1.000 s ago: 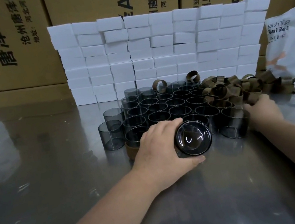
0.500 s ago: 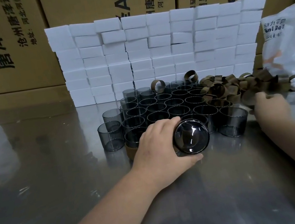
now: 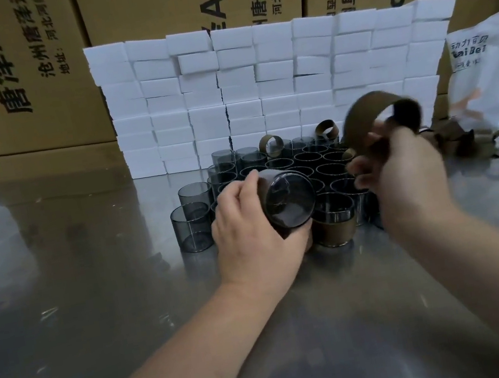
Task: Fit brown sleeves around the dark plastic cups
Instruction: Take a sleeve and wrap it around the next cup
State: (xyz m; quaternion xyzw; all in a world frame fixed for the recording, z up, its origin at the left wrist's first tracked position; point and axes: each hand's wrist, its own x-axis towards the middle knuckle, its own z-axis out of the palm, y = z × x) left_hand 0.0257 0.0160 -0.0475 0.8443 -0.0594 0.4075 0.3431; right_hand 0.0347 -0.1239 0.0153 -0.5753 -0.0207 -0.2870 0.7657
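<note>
Cup [image 3: 288, 200]: probably light, stiff and slippery; left hand [image 3: 248, 231] is gripping its wall.
Sleeve [image 3: 363, 107]: soft band at the Cup's two o'clock; right hand [image 3: 404, 176] is pinching its edge.

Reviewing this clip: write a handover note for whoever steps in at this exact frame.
Left hand: grips a bare dark cup, tipped with its base toward the camera.
Right hand: pinches a brown sleeve, raised beside that cup; motion-blurred.
Done: at least one sleeved cup stands at the front of the group.
Left: slide the held sleeve onto the held cup. Many bare cups stand behind, and loose sleeves lie to the right on the steel table.
</note>
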